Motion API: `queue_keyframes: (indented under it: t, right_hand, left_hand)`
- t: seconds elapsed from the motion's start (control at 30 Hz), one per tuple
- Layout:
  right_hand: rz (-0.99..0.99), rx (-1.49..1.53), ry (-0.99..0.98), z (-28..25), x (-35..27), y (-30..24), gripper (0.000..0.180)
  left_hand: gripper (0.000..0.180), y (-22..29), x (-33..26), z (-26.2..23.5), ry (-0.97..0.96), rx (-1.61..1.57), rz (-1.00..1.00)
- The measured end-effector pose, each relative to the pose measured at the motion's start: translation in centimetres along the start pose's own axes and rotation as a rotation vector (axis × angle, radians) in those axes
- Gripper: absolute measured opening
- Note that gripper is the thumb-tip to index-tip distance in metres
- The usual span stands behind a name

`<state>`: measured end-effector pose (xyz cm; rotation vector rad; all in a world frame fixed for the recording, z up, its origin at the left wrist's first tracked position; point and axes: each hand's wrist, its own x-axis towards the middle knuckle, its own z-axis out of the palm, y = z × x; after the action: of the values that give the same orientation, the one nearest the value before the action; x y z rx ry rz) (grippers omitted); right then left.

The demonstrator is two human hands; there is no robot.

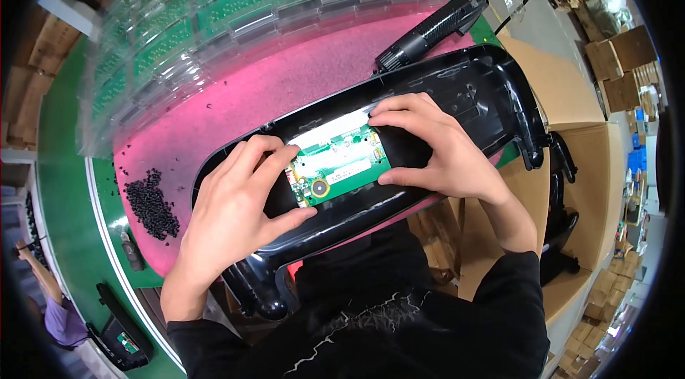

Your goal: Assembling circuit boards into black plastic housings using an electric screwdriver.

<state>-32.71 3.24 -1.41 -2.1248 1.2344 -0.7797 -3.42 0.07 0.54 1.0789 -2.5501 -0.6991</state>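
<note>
Head view: left hand (pixel 239 197) and right hand (pixel 435 150) both pinch the green circuit board (pixel 335 163) by its ends, seating it inside the black plastic shell (pixel 457 90) on the pink mat (pixel 285 86) — likely next an even press. Board's long axis runs left-right, rising slightly to the right — parallel to the shell

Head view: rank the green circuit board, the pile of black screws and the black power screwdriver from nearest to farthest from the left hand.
1. green circuit board: under the left hand fingertips, inside the black housing.
2. pile of black screws: on the pink mat, just left of the hand.
3. black power screwdriver: far up and right, beyond the housing.
</note>
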Motion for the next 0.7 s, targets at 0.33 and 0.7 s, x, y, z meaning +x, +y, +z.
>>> queue_keyframes:
  t: [0.33,0.7]
  right_hand:
    - [0.021,-0.049,-0.020,0.46,-0.06,-0.18,0.060]
    - [0.086,-0.065,-0.005,0.71,0.21,-0.82,0.065]
  left_hand:
    - [0.060,0.17,-0.01,0.20,0.038,0.097,0.068]
    - [0.065,-0.06,-0.28,0.22,0.027,0.072,0.036]
